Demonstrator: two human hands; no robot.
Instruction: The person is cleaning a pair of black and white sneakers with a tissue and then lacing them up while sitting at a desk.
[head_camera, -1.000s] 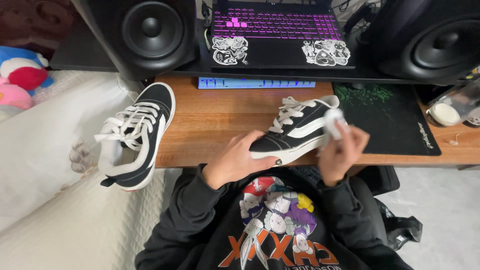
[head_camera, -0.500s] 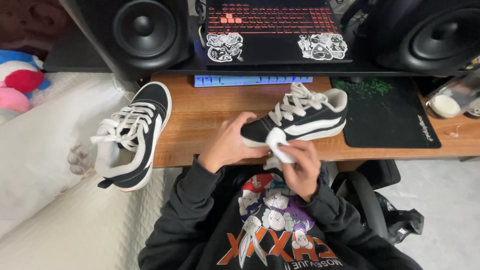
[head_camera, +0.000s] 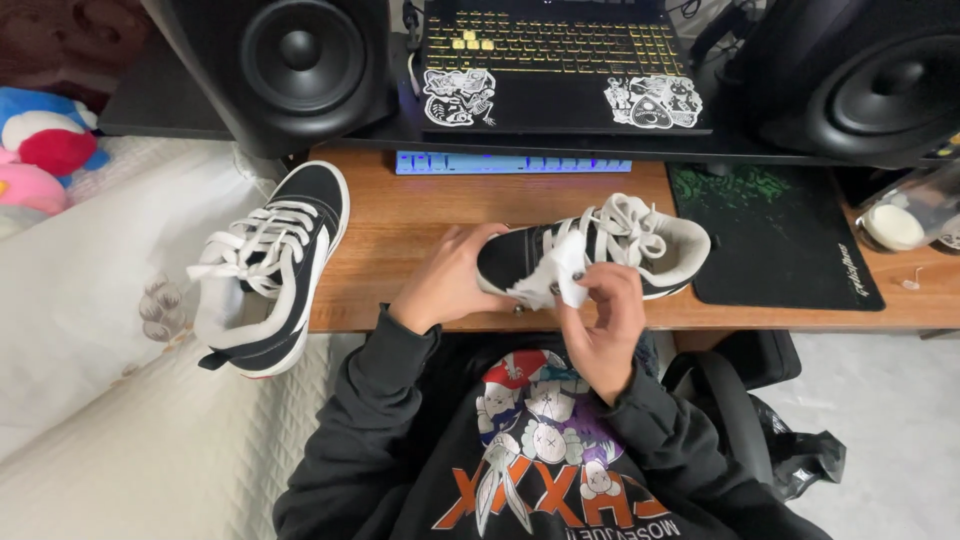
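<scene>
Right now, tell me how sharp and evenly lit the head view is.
Head view: sharp and evenly lit; the held shoe, white wipe and both hands, left hand and right hand, show crisp; the speakers bow outward at the corners from wide-angle distortion.

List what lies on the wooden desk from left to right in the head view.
Loose sneaker hanging over the desk's left edge → left hand → held sneaker with a white wipe → black mouse mat → clear cup.

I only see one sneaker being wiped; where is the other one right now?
In the head view, the second sneaker lies at left, half over the wooden desk's left edge and the white bedding, below the left speaker.
</scene>
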